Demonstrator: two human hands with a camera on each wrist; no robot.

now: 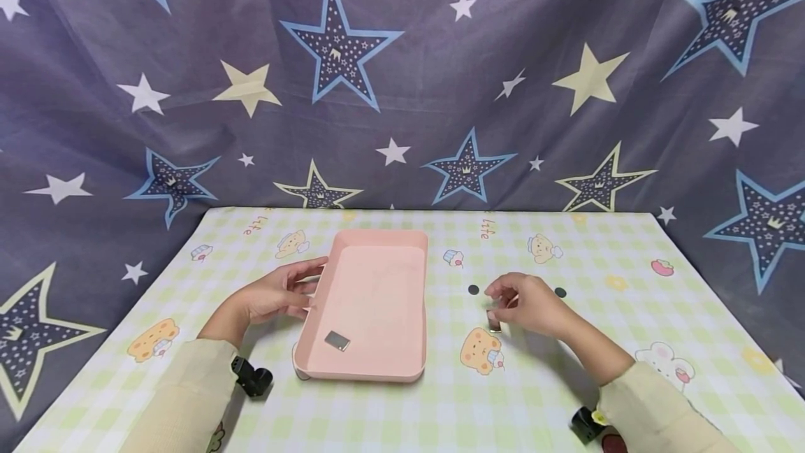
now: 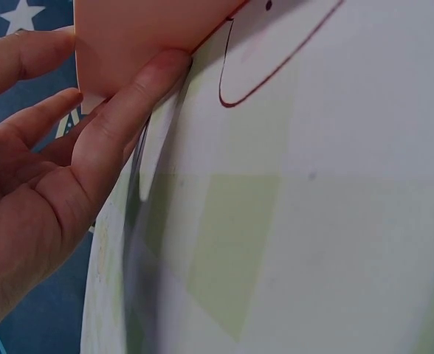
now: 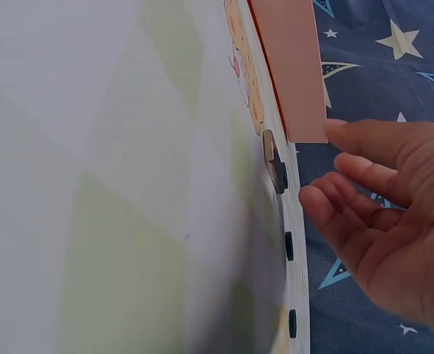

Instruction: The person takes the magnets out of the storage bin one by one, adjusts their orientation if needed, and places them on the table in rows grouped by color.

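My left hand (image 1: 279, 292) is at the left wall of a pink tray (image 1: 423, 313). In the left wrist view its thumb (image 2: 125, 110) lies along the tray's outer wall, with the other fingers spread near the corner. Inside the tray, toward its near left, lies a small shiny rectangular metal piece (image 1: 337, 340). My right hand (image 1: 528, 303) is over the table right of the tray, close to a similar metal piece (image 1: 493, 321). In the right wrist view its loosely bent fingers hold nothing, and that metal piece (image 3: 273, 162) lies on the tabletop beside the fingertips.
Small black discs (image 1: 474, 289) lie on the table on both sides of the right hand; one disc (image 1: 560, 292) is just beyond it. A green checked cloth with cartoon prints covers the table (image 1: 440, 411). Behind hangs a dark star-patterned curtain (image 1: 402, 124).
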